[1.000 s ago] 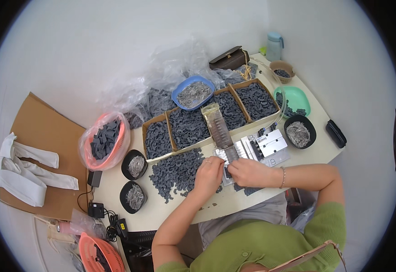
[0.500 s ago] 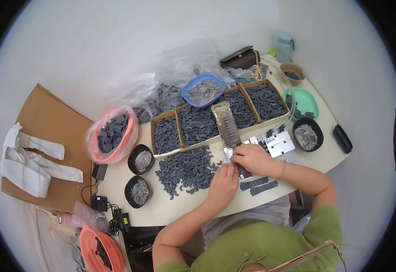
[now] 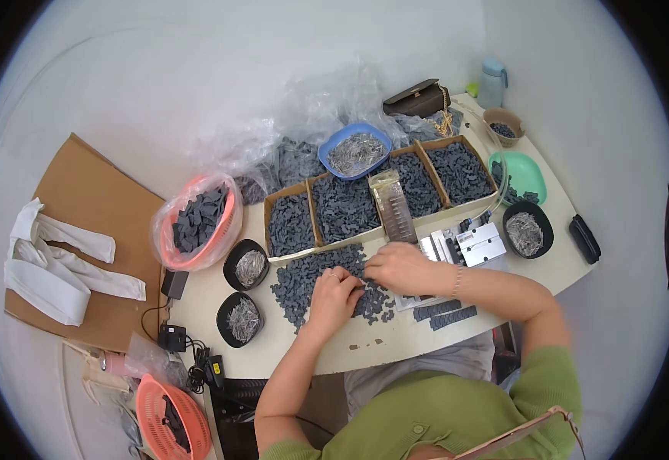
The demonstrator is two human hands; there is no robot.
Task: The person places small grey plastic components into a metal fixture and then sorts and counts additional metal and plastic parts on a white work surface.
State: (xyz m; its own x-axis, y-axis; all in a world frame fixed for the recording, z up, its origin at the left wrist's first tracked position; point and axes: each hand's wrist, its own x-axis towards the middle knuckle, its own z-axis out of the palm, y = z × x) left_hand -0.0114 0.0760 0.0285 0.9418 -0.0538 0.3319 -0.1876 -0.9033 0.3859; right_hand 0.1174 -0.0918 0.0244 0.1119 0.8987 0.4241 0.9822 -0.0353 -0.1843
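"Where's the pile of small dark-grey pieces (image 3: 296, 281)?"
"On the tabletop (image 3: 198, 301), beneath the left hand (image 3: 331, 297), the right hand (image 3: 402, 267) at its edge"
"Their grips?"
"Both narrow; contents, I can't tell"

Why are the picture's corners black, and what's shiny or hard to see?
Head view: the round fisheye image leaves dark corners; head view: the clear plastic bags catch pale glints; head view: anything in the left hand is too small to tell.
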